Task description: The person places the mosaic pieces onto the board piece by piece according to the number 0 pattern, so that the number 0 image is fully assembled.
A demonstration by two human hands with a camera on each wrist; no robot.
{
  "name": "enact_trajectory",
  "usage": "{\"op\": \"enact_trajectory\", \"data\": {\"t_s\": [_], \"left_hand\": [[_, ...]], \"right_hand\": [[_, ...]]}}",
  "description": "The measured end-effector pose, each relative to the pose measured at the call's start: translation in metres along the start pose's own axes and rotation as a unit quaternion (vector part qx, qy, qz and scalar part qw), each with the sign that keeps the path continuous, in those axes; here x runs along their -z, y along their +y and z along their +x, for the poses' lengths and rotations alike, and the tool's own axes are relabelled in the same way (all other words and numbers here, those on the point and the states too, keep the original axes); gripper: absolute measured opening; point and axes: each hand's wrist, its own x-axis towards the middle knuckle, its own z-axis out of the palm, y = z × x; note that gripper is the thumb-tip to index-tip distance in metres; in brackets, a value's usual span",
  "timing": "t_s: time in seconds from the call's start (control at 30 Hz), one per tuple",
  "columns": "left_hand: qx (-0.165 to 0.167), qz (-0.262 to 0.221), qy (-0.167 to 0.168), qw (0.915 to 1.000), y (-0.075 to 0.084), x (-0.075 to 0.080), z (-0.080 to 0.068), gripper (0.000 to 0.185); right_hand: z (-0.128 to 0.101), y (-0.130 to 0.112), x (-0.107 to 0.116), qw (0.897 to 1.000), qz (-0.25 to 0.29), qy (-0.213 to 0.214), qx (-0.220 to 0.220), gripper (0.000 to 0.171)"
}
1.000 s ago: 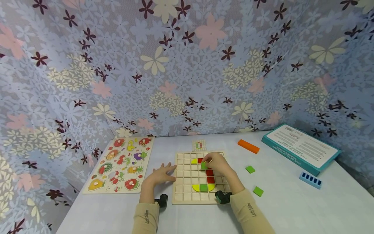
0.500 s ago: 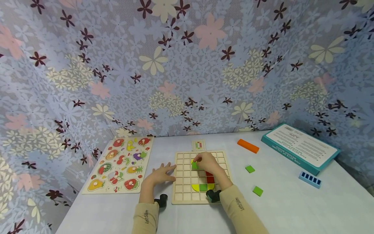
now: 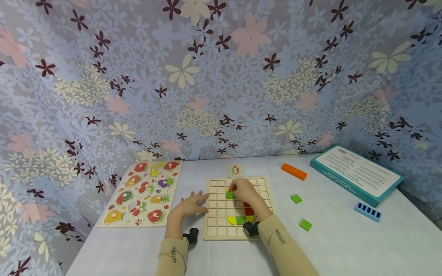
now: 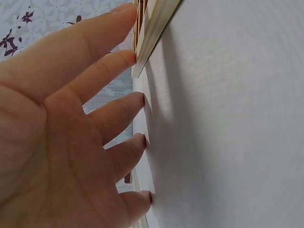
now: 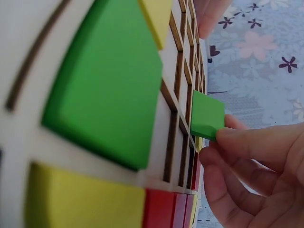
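Head view, change: right hand [image 3: 246, 190] carries the green square tile [image 3: 230, 195] leftward across the grid board [image 3: 215, 214] compared with a second ago; left hand [image 3: 189, 206] stays put.
Right hand: pinches the green square tile [image 5: 207, 116] between thumb and fingertips.
Left hand: spread flat, fingers [image 4: 124, 104] straight on the worktop [image 3: 345, 245], tips touching the board's left edge.
Tile position: over the board's upper middle cells, above the red pieces [image 3: 248, 210].
Hidden: whether the tile sits in a cell cannot be told; the hand covers several cells.
Orientation: tile square, no long axis; edges roughly parallel to the grid lines.
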Motion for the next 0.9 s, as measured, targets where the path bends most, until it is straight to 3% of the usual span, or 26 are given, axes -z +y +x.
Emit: {"op": "enact_trajectory", "data": {"t_s": [0.3,0.9], "left_hand": [[-0.001,-0.004,0.001,1.0,0.0,-0.001,0.0,0.059],[0.002,-0.001,0.003,1.0,0.002,0.001,-0.002,0.059]], "right_hand": [[-0.002,0.001,0.001,1.0,-0.005,-0.022,-0.011,0.028],[-0.008,0.011,0.005,1.0,0.018,-0.006,0.0,0.014]]}}
